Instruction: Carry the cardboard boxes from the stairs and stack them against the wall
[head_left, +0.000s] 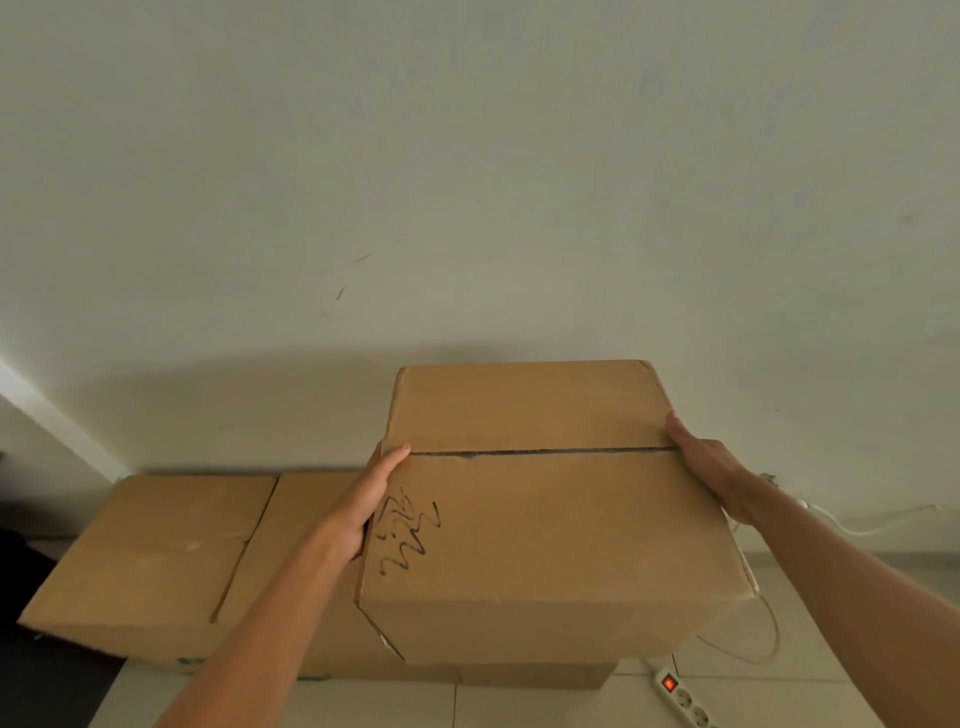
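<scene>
Plain white wall (467, 182) behind — both hands, left (363, 501) and right (709, 462), clasp a square cardboard box (545, 519) above flat boxes (156, 561).

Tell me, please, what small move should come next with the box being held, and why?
Probably lower the scribbled box straight down. The left hand and right hand press its two sides, and it hangs over the right part of the lower box that lies along the wall. Whether it already rests there cannot be told.

Illegible black marker scribble on cardboard box (545, 519) top
</scene>
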